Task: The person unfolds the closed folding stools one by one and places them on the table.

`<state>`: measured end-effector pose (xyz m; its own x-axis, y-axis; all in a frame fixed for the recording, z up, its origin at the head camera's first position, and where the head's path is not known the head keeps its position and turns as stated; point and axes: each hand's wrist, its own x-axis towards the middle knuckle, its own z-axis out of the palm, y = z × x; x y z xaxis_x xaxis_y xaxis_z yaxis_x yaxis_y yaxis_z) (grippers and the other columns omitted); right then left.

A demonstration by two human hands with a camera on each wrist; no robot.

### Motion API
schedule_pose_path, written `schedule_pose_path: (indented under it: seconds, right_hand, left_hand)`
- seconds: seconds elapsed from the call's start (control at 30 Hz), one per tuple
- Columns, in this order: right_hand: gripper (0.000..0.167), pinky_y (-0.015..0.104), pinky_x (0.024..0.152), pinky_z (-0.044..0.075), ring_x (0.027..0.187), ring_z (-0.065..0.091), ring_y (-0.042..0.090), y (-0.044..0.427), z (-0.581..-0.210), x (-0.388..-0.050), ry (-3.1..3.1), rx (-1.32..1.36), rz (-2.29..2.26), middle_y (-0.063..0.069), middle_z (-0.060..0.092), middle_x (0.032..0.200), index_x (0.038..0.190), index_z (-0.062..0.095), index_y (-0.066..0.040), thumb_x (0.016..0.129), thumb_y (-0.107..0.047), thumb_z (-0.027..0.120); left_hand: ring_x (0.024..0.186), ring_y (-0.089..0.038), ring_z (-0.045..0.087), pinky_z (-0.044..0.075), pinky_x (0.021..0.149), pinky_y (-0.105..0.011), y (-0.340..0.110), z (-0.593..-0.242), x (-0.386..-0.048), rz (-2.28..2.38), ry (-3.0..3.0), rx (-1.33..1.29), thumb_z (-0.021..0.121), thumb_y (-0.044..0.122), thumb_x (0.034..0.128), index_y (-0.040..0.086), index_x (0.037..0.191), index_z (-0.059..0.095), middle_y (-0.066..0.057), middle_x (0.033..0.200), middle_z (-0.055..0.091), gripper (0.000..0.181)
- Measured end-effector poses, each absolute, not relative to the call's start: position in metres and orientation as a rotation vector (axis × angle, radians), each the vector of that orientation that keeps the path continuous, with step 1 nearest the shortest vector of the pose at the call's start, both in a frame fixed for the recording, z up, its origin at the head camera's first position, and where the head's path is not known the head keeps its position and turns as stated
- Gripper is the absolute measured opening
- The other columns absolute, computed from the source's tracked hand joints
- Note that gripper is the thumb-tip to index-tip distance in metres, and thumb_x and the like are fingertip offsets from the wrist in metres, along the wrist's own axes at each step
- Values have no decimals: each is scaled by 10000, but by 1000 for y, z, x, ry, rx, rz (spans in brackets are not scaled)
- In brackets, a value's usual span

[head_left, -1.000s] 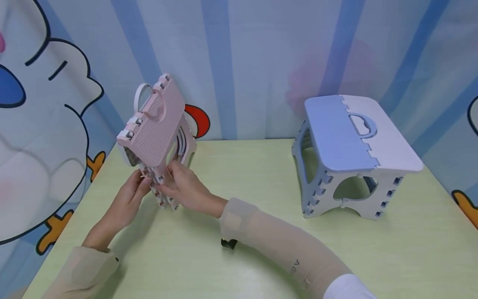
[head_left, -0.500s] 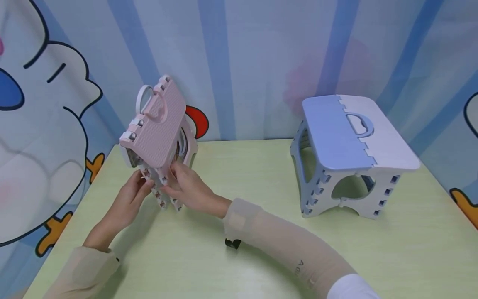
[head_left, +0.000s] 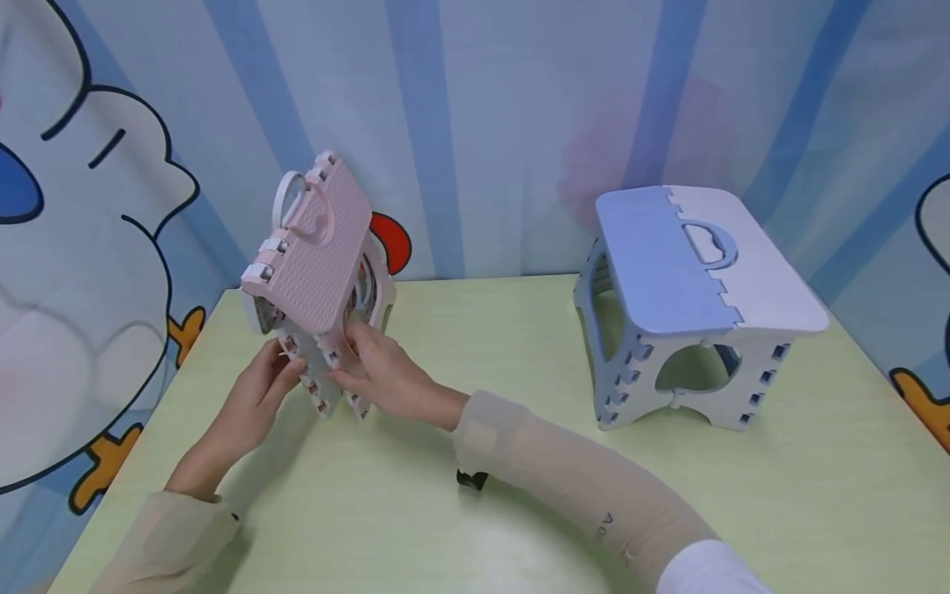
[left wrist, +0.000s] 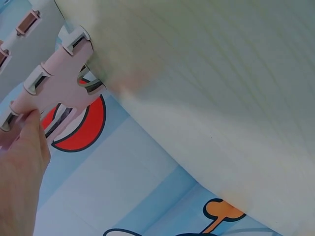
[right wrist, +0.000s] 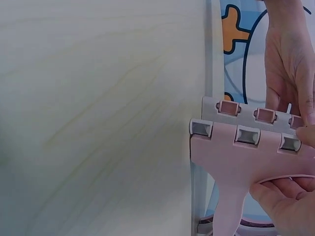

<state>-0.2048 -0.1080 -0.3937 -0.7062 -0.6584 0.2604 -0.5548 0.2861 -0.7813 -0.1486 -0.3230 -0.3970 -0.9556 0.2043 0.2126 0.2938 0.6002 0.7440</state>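
A pink and white folding step stool is tilted and partly folded at the left of the table, its handle loops sticking up. My left hand holds the pale lower leg panel on its left side. With fingers and thumb, my right hand grips the pink leg panel. In the right wrist view, that pink panel stands in front of the grey panel, with the right fingers through its cutout. The left wrist view shows the pink panel too. Part of the left fingers is hidden behind the stool.
A blue and lilac folding step stool stands unfolded at the right of the pale green table. Close behind the table hangs a striped blue backdrop with cartoon figures. A small black object shows under the right sleeve.
The right hand has shifted slightly right with the pink leg panel, and the gap between the stool's lower panels has widened. The left hand stays nearly still. The head view has shifted slightly.
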Motion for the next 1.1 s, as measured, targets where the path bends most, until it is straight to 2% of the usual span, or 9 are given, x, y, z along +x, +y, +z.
schedule_pose_path:
  seconds: [0.1, 0.27, 0.37, 0.6, 0.9, 1.1]
  right_hand:
    - [367, 143, 801, 449, 971, 517, 89, -106, -392, -205, 2434, -1137, -1383, -4, 537, 1123, 1241, 463, -82, 975, -224, 671]
    - [296, 159, 725, 439, 880, 500, 112, -100, -393, -207, 2434, -1155, -1363, -13, 517, 1019, 1153, 472, -92, 980, -235, 664]
    - [284, 172, 693, 427, 847, 489, 123, -97, -394, -209, 2425, -1163, -1366, -6, 509, 986, 1129, 472, -94, 981, -241, 664]
    - [285, 171, 664, 415, 817, 473, 119, -90, -394, -211, 2413, -1161, -1354, 4, 509, 955, 1121, 469, -96, 983, -256, 660]
    - [317, 179, 694, 430, 859, 484, 123, -85, -395, -211, 2397, -1150, -1369, 0, 515, 986, 1168, 463, -93, 984, -263, 656]
    - [313, 191, 680, 418, 845, 473, 125, -81, -394, -211, 2399, -1152, -1371, 9, 505, 970, 1149, 458, -102, 984, -279, 656]
  left_hand:
    - [1270, -441, 495, 430, 951, -138, -324, -397, -149, -1292, -2715, -417, 443, 183, 1083, -2, 1535, 241, -248, 1459, 426, 529]
    - [1278, -444, 491, 444, 983, -380, -323, -398, -150, -1279, -2722, -399, 440, 207, 1085, -12, 1527, 245, -249, 1462, 423, 530]
    - [1279, -448, 489, 423, 979, -463, -322, -398, -150, -1291, -2718, -401, 446, 195, 1083, -5, 1532, 242, -251, 1463, 422, 532]
    - [1254, -449, 510, 430, 969, -452, -321, -398, -150, -1280, -2717, -405, 448, 179, 1082, -10, 1524, 257, -257, 1438, 445, 517]
    - [1264, -431, 508, 445, 982, -425, -321, -398, -149, -1266, -2727, -403, 446, 193, 1084, 6, 1526, 261, -239, 1447, 446, 514]
    - [1279, -444, 491, 417, 979, -494, -321, -397, -149, -1269, -2735, -396, 440, 208, 1086, -4, 1522, 257, -246, 1451, 438, 519]
